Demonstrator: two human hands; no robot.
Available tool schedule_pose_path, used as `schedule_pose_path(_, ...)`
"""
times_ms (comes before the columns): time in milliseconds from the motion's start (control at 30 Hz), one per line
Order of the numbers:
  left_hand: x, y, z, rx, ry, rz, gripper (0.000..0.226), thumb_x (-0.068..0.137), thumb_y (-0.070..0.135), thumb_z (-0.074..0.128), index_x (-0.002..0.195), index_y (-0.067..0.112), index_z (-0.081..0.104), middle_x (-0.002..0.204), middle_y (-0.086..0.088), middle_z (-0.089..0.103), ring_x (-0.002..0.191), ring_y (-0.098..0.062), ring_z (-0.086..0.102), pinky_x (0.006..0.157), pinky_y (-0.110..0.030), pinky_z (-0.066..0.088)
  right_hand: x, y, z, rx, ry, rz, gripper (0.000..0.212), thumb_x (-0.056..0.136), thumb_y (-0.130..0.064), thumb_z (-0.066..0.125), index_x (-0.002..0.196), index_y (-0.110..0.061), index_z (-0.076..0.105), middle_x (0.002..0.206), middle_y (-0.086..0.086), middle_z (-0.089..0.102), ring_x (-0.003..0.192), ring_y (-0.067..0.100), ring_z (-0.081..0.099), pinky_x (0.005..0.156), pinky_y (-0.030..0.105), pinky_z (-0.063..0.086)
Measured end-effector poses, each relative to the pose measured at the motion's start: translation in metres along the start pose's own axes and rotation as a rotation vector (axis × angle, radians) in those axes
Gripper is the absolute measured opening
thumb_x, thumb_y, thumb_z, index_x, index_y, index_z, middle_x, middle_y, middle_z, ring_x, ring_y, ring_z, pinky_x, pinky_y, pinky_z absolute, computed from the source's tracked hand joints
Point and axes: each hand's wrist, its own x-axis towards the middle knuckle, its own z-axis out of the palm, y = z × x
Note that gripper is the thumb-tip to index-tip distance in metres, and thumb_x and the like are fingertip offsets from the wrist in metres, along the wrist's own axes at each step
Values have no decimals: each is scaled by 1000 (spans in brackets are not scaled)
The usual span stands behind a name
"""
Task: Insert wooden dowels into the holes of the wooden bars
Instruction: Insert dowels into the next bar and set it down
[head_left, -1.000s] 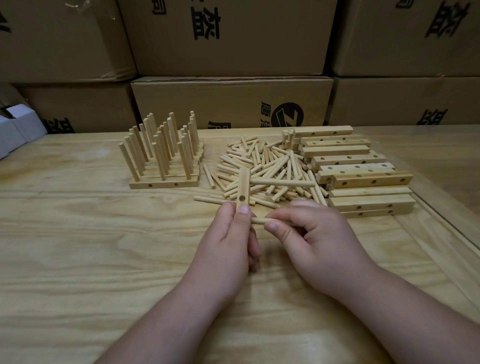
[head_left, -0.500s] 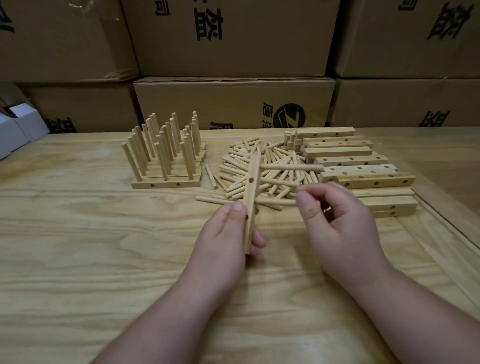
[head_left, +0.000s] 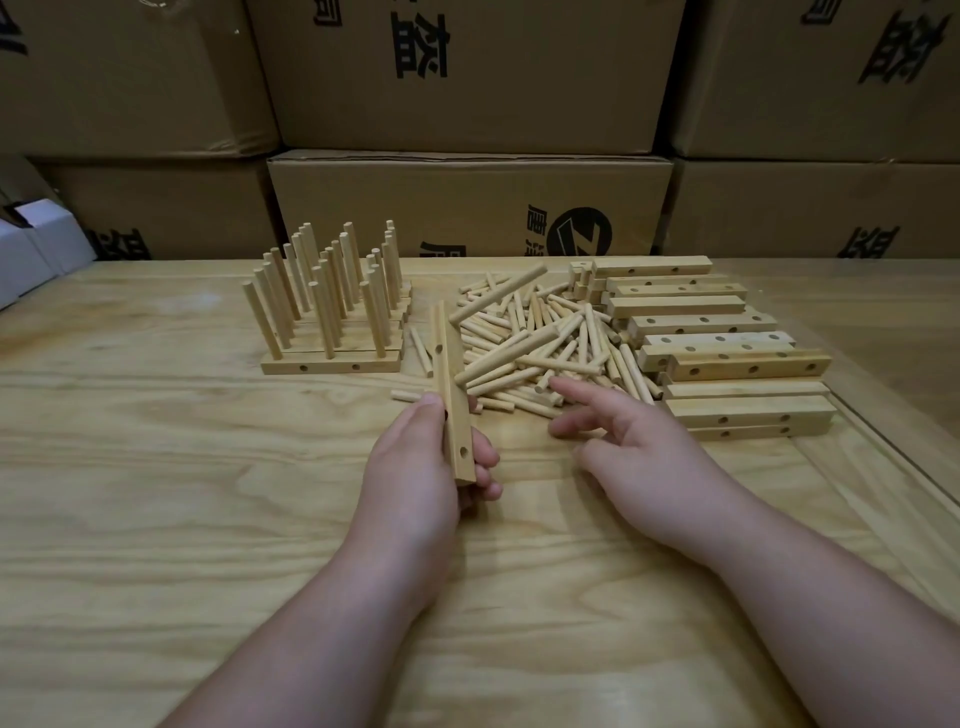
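Observation:
My left hand (head_left: 421, 467) grips the near end of a wooden bar (head_left: 452, 384) that points away from me, with two holes showing on its side. A dowel (head_left: 501, 292) juts up and to the right from the bar's far end. My right hand (head_left: 639, 457) hovers with fingers spread and nothing in it, its index fingertip at the near edge of the loose dowel pile (head_left: 545, 343). Several bare bars are stacked (head_left: 727, 358) to the right of the pile. Finished bars with upright dowels (head_left: 327, 312) stand at the left.
Stacked cardboard boxes (head_left: 467, 202) wall off the back of the wooden table (head_left: 208, 519). White boxes (head_left: 31, 249) sit at the far left. A raised table edge (head_left: 883, 457) runs diagonally at the right.
My right hand has let go of the dowel and dropped toward the pile with its fingers spread. My left hand has shifted the bar left, with the dowel now sticking out of it.

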Motion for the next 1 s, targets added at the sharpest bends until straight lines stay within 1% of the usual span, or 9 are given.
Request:
schedule_pose_path(100,-1,-1,1,23,-10,12,42,108,34,35,92,13,68,57,-4,61,44,-14,52,44,-27,48,2,-3,2,-45,0,14,69,87,-11,52,136,-59,45,108,-29,65,57,-5,55,55,16,43)
schedule_pose_path(233,-2,-3,2,49,-17,24,42,108,35,35,93,15,68,59,-4,62,44,-13,52,45,-28,48,3,-7,4,-145,-21,6,72,83,-19,51,143,-56,37,114,-32,60,55,-3,55,60,21,45)
schedule_pose_path(367,-2,-3,2,43,-4,21,43,108,36,35,91,16,69,58,-4,61,46,-13,53,45,-28,48,1,-8,5,-146,19,28,60,85,-19,51,138,-46,53,115,-35,61,82,2,65,77,27,54)
schedule_pose_path(467,-2,-2,2,6,2,22,42,108,34,36,91,14,69,57,-4,59,46,-13,51,42,-26,47,0,-6,9,-117,112,10,48,86,-18,53,126,-42,65,106,-33,66,54,2,57,64,28,54)
schedule_pose_path(500,-2,-1,2,6,3,23,42,108,34,36,93,13,68,56,-4,59,46,-13,51,42,-26,47,0,-5,10,-133,130,-4,48,86,-19,53,127,-42,64,105,-32,66,52,1,55,61,27,52)
schedule_pose_path(633,-1,-2,2,14,-6,30,41,109,34,35,95,11,66,56,-3,60,48,-14,52,43,-26,47,0,-4,10,-184,85,-48,66,85,-19,52,141,-53,45,105,-33,63,59,-4,55,59,22,43)
schedule_pose_path(767,-1,-2,3,19,-12,33,41,109,33,34,94,13,66,57,-3,60,46,-14,51,43,-26,47,1,-7,7,-315,38,-17,59,86,-23,51,139,-49,50,105,-24,58,78,-2,55,71,25,47)
schedule_pose_path(867,-2,-1,4,-2,-5,29,40,109,32,34,94,13,66,56,-3,59,45,-12,50,42,-25,47,-2,-9,13,-482,87,-33,43,86,-29,50,125,-40,63,105,-17,55,96,8,57,81,29,48)
schedule_pose_path(1000,-2,0,3,-44,13,24,40,109,31,35,94,10,65,55,-3,58,46,-13,49,42,-26,47,-6,-8,19,-495,235,-94,18,86,-30,51,92,-33,68,93,-14,53,81,7,57,71,32,51)
